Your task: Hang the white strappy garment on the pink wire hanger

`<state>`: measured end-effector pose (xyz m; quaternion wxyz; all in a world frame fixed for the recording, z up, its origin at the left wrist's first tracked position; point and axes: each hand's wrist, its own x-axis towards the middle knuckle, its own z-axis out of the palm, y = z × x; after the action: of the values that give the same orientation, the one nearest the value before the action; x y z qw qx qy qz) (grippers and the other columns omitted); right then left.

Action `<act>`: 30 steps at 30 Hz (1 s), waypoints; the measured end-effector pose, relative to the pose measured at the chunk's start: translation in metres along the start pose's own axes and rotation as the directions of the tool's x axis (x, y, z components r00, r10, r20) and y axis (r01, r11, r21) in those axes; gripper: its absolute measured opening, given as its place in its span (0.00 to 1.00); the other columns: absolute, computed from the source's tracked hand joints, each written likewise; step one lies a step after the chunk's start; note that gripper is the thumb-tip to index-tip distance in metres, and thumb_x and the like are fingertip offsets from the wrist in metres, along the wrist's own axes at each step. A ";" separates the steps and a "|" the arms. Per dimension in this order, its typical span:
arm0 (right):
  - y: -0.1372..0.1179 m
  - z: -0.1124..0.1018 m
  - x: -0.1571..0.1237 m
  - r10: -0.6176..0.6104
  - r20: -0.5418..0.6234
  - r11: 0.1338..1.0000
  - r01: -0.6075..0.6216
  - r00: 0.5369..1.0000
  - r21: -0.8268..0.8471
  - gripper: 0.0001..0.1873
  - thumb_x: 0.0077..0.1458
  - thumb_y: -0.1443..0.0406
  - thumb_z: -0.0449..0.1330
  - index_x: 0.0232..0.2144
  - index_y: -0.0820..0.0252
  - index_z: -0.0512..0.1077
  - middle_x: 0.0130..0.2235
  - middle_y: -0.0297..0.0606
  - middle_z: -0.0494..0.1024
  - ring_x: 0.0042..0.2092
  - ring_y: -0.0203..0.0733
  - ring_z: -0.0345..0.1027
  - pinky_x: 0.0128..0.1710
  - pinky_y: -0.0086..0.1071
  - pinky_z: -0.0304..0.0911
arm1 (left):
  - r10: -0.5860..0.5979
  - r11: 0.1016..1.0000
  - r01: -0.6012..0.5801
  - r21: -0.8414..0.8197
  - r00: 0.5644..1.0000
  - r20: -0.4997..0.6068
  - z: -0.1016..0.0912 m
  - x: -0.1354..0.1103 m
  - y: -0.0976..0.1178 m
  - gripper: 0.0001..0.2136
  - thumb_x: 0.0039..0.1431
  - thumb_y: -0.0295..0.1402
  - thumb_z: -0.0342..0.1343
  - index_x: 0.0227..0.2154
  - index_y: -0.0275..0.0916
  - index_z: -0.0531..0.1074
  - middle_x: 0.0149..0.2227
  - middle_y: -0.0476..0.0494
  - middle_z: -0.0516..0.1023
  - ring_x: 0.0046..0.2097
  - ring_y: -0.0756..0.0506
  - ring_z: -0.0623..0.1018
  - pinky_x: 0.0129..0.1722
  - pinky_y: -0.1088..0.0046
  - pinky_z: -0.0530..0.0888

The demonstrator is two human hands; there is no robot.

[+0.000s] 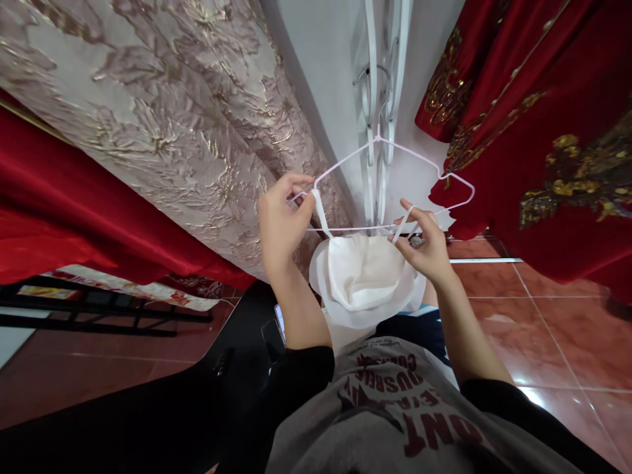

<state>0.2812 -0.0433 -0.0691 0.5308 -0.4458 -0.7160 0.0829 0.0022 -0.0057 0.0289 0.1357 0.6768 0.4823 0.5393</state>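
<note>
A sheet of pale, gold-flecked floral fabric point(197, 125) and red embroidered drapery point(533, 138) flank a white rack point(371, 39), where a pink hanger point(378, 138) appears to hang by its hook, which likely spares the hands its weight. A white garment point(365, 276) sits at the hanger's lower edge, above the wearer's lap. The left hand point(284, 220) closes, thumb and fingers pinching, at the hanger's left corner, apparently to steady it and the left strap point(321, 212) together; whether that strap loops over the corner cannot be told. The right hand point(425, 240), partly open, draws the right strap point(402, 225) taut between thumb and forefinger, seemingly to keep its loop wide, short of the hanger's right corner.
</note>
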 end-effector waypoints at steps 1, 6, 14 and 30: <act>0.000 0.000 0.000 0.001 0.001 1.000 -0.001 1.000 -0.003 0.34 0.64 0.53 0.66 0.68 0.45 0.66 0.46 0.41 0.84 0.51 0.56 0.75 0.53 0.57 0.72 | 0.000 1.000 0.000 0.005 1.000 0.021 0.001 0.002 0.001 0.10 0.60 0.22 0.61 0.41 0.42 0.81 0.30 0.51 0.79 0.36 0.47 0.81 0.50 0.67 0.78; 0.004 0.000 -0.001 -0.015 0.028 1.000 0.016 1.000 -0.005 0.33 0.64 0.55 0.65 0.68 0.46 0.66 0.47 0.42 0.84 0.50 0.56 0.75 0.49 0.55 0.74 | -0.089 0.983 0.063 -0.175 0.985 -0.149 0.014 -0.014 -0.028 0.10 0.60 0.27 0.64 0.43 0.43 0.79 0.46 0.46 0.83 0.50 0.45 0.82 0.56 0.66 0.76; -0.002 0.000 -0.001 0.003 0.012 0.999 -0.004 1.000 0.033 0.32 0.62 0.55 0.68 0.66 0.45 0.69 0.48 0.41 0.84 0.52 0.55 0.76 0.52 0.56 0.76 | -0.528 0.599 0.330 -0.730 0.848 -0.050 0.061 -0.065 -0.046 0.18 0.56 0.50 0.69 0.38 0.42 0.76 0.41 0.40 0.85 0.42 0.44 0.85 0.44 0.69 0.79; 0.038 -0.087 0.040 0.137 -0.095 0.989 -0.141 0.986 -0.033 0.25 0.56 0.53 0.73 0.55 0.47 0.77 0.54 0.46 0.81 0.56 0.61 0.77 0.60 0.62 0.72 | -0.516 0.629 0.296 -0.719 0.850 -0.102 0.065 -0.066 -0.033 0.22 0.53 0.54 0.71 0.30 0.40 0.73 0.28 0.47 0.81 0.27 0.51 0.78 0.31 0.75 0.75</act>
<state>0.3728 -0.0226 -0.0276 0.5473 -0.5085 -0.6593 0.0850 0.0444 -0.0199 -0.0588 0.4183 0.3613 0.4069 0.7273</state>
